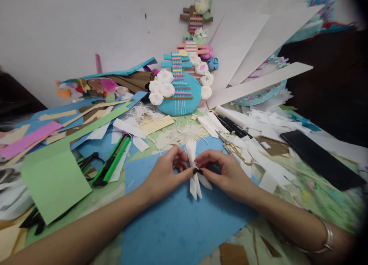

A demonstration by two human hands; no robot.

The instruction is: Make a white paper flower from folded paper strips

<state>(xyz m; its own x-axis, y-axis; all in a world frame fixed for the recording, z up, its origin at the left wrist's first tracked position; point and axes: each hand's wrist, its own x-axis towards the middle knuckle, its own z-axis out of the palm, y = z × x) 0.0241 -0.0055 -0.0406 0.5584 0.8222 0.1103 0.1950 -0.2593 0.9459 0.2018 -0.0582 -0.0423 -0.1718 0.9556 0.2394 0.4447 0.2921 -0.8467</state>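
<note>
Between my two hands is a gathered strip of white paper point(191, 152), pinched narrow at its middle, with loose pointed ends fanning out below. My left hand point(171, 166) grips it from the left, thumb and fingers closed at the pinched part. From the other side my right hand point(221, 169) holds the same spot, its thumb tip meeting the left thumb. Both hands are just above a blue sheet point(172, 226) on the table. The fingers partly hide the middle of the white paper.
A green box cutter point(113, 159) and a green paper sheet point(54, 180) lie left. Gold-handled scissors point(238, 152), black pens point(230, 123), white scraps and a black phone-like slab point(322, 157) lie right. A blue paper guitar point(181, 92) with white flowers leans against the wall.
</note>
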